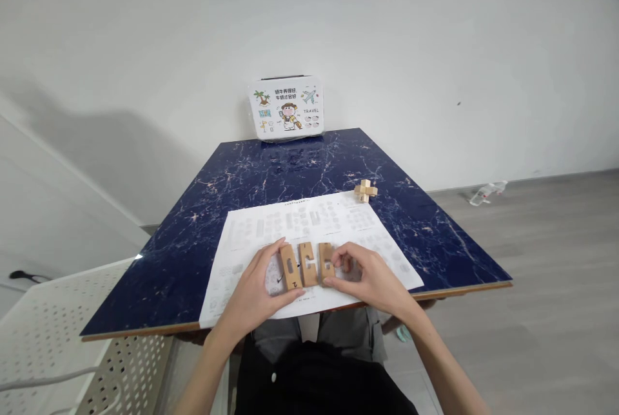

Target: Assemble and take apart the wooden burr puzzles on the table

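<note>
Three flat wooden puzzle pieces lie side by side on a printed instruction sheet [261, 225]. My left hand [254, 286] spans the left wooden puzzle piece [291, 268], which has an oval slot and a "2"; the index finger is at its top end and the thumb at its bottom. In the middle is a notched wooden puzzle piece [307, 267] that neither hand grips. My right hand [370, 273] pinches the right notched wooden puzzle piece [325, 263] from its right side, with fingers curled and thumb by the lower corner.
An assembled wooden cross puzzle [365, 191] rests at the sheet's upper right edge. Against the wall, a white cartoon-printed case [287, 109] stands at the back of the dark blue marbled table [193, 254]. A white perforated cart [53, 331] is at lower left.
</note>
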Motion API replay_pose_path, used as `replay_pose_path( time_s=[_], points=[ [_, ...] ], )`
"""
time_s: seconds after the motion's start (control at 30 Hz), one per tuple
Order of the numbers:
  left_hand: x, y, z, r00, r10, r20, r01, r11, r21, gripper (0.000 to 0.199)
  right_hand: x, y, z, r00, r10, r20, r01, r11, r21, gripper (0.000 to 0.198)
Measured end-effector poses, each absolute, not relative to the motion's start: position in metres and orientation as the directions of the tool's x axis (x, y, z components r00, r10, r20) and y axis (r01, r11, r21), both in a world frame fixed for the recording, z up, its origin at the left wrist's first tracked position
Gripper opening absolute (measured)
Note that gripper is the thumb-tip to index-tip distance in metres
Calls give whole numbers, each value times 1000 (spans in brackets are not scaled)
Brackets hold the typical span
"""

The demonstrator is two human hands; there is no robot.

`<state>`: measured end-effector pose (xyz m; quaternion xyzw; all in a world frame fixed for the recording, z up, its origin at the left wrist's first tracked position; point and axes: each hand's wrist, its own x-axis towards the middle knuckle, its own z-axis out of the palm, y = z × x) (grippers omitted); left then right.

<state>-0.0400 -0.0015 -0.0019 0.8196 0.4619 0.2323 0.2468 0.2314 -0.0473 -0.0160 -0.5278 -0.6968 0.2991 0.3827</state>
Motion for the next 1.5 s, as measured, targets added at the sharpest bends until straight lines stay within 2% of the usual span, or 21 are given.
replay_pose_path(
  time_s=[0.1, 0.3, 0.5, 0.67, 0.87, 1.3, 1.5],
  points=[
    [-40, -2, -1, 463, 873, 154, 646, -451, 616, 84, 231, -47, -17, -151, 959, 239, 537, 283, -795, 28],
    [-39, -3, -1, 460, 875, 148, 647, -445, 619, 84, 228, -47, -20, -189, 946, 263, 623, 323, -713, 37],
    [-39, -3, -1, 465, 870, 165, 643, -460, 612, 83, 227, -47, -24, -211, 926, 313, 656, 372, -657, 33],
    [-39, -3, 0, 464, 873, 151, 644, -449, 619, 83, 229, -48, -20, -213, 929, 304, 590, 370, -718, 35],
    [-39, -3, -1, 464, 863, 200, 629, -480, 612, 81, 228, -48, -17, -174, 949, 263, 542, 315, -779, 38],
    [-39, -3, -1, 456, 873, 176, 633, -457, 625, 82, 229, -46, -21, -59, 973, 221, 491, 221, -843, 25],
    [-40, -4, 0, 435, 886, 162, 620, -425, 659, 86, 231, -45, -25, -50, 977, 205, 399, 208, -893, 44]
  ],
)
